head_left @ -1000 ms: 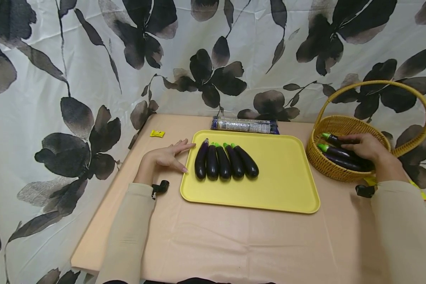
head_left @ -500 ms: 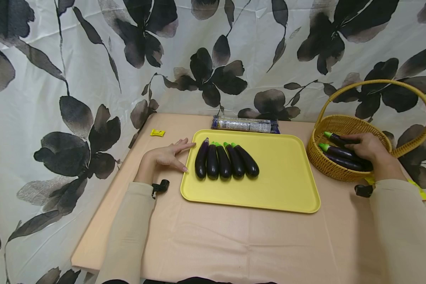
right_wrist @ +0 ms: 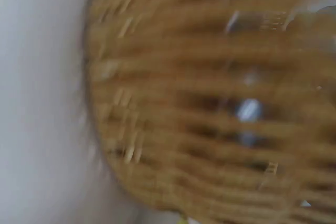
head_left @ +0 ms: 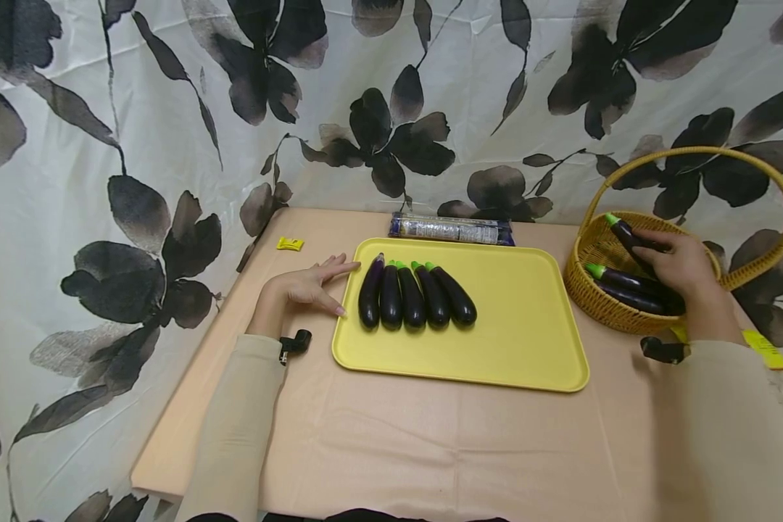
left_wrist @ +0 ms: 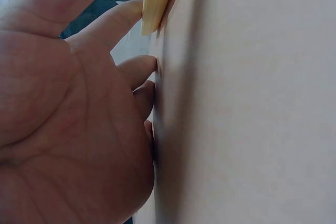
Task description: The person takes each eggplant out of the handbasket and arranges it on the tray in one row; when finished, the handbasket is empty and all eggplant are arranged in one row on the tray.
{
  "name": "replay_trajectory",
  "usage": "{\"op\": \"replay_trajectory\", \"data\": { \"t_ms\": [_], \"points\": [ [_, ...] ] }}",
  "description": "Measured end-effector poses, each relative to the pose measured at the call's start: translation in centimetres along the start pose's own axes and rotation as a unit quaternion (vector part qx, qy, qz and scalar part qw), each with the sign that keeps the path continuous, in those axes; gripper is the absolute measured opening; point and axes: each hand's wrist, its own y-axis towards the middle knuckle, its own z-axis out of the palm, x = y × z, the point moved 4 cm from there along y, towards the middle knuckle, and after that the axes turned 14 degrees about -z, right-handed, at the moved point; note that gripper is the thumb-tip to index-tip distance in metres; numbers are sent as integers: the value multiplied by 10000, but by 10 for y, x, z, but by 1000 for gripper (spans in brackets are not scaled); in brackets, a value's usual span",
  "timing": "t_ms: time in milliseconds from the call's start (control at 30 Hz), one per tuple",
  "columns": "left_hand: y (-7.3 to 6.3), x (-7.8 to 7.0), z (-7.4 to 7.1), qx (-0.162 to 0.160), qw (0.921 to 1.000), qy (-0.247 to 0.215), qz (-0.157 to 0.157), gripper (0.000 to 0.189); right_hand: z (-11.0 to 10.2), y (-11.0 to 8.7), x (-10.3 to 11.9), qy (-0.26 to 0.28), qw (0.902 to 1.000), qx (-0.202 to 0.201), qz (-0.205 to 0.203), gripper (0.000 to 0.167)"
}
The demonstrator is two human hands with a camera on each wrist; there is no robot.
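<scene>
My right hand (head_left: 685,268) grips a dark purple eggplant (head_left: 628,239) with a green stem end, over the inside of a wicker basket (head_left: 603,308). Two more eggplants (head_left: 636,288) lie in that basket below it. On the yellow tray (head_left: 522,326), several eggplants (head_left: 412,297) lie side by side toward the left. My left hand (head_left: 307,286) rests at the tray's left edge with its fingers extended, fingertips touching the rim. The left wrist view shows the open palm (left_wrist: 79,114) beside the tray edge (left_wrist: 156,3). Blurred basket weave (right_wrist: 199,98) fills the right wrist view, where the right hand is hidden.
A long shiny packet (head_left: 452,230) lies behind the tray. A small yellow wrapper (head_left: 290,245) is at the back left of the table. The basket's tall handle (head_left: 698,151) arches above my right hand. Yellow-marked items (head_left: 768,349) show at the right edge.
My right hand has lifted the eggplant slightly within the basket, tilting its stem end upward and away from the others. The left hand and the tray have stayed put.
</scene>
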Motion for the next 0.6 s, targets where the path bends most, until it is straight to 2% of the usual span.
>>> {"op": "replay_trajectory", "data": {
  "t_ms": [167, 367, 600],
  "points": [
    [-1, 0, 0, 13, 10000, 14, 9, 114, -2, -10, 17, 370, 9967, -670, 283, 56],
    [-1, 0, 0, 6, 10000, 4, 37, 114, 1, -25, 31, 962, 9857, -1313, 434, 48],
    [-2, 1, -1, 1, 10000, 44, 38, 114, 10, -36, 44, 1022, 9819, -1541, 404, 47]
  ]
}}
